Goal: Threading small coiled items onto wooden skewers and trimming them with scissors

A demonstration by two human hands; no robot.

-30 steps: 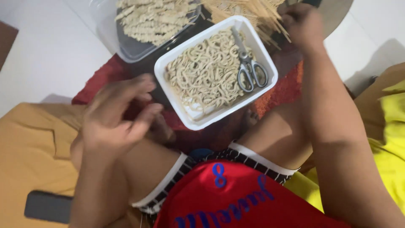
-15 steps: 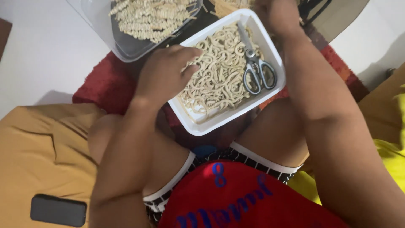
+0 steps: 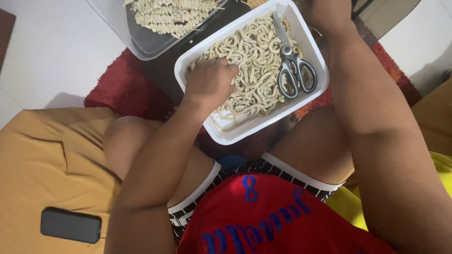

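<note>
The left hand (image 3: 209,81) is curled down into the pale curled strips (image 3: 256,61) at the near-left end of the white tray (image 3: 226,136), seemingly pinching some, while scissors (image 3: 293,63) lie lengthwise nearer the right hand (image 3: 327,11), whose grip I cannot tell.

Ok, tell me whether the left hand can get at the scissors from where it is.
Probably yes. The left hand rests in the white tray on the noodle strips; the scissors lie uncovered in the same tray, nothing between.

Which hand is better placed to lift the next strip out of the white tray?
Left. The left hand already rests on the pale dough strips inside the white rectangular plastic tray; the right hand sits beyond its far rim.
</note>
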